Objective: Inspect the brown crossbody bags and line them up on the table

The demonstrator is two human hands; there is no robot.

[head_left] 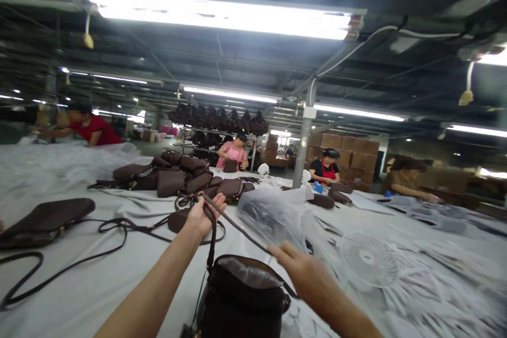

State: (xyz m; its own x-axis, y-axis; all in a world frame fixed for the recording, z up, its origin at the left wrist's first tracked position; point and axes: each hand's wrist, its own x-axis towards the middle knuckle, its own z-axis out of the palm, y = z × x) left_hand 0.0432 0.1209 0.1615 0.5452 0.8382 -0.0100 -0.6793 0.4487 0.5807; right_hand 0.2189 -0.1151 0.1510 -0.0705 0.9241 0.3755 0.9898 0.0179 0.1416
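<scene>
Dark bag sits by the tabletop's near edge, about mid-length, right in front of you. Your left hand is palm up, thumb and fingers grasping its strap; your right hand lies along the strap's lower run, its grip hard to tell. Progress: strap drawn out above the bag, mouth unclosed, pale material showing inside. Brown bags lie heaped toward the far edge; can't tell whether those are finished.

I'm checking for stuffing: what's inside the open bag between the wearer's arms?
Inside the open bag, pale material shows, with a brownish inner wall behind. Anything deeper is hidden by that material and the bag itself.
</scene>
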